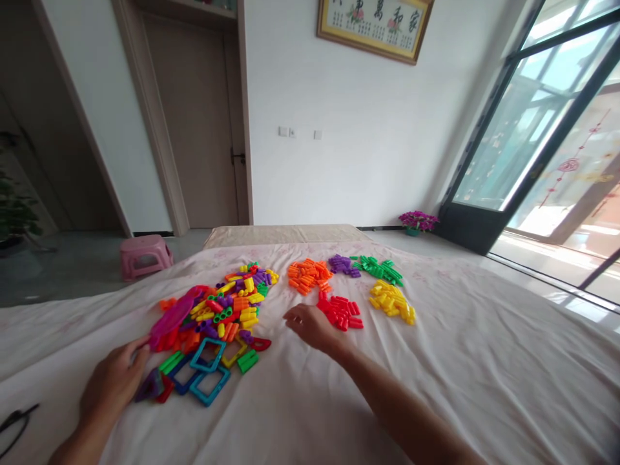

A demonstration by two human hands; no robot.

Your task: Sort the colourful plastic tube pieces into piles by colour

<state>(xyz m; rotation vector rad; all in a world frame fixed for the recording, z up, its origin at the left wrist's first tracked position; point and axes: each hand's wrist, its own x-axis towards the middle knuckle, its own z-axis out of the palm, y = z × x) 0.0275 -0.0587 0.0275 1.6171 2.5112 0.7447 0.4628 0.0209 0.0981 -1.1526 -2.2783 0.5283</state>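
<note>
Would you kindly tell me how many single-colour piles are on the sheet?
5: orange pile, purple pile and green pile farthest; yellow pile nearer, rightmost; red pile beside the right hand.

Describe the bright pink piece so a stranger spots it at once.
On the left of the pale sheet, find the mixed-colour heap. The bright pink piece slants along the heap's left side, its near end at the left hand. It alone is pink there, far larger than the heap's tubes.

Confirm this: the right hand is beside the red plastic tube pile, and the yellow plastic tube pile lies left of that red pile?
Not quite: the head view shows the yellow plastic tube pile lying right of the red plastic tube pile.
</note>
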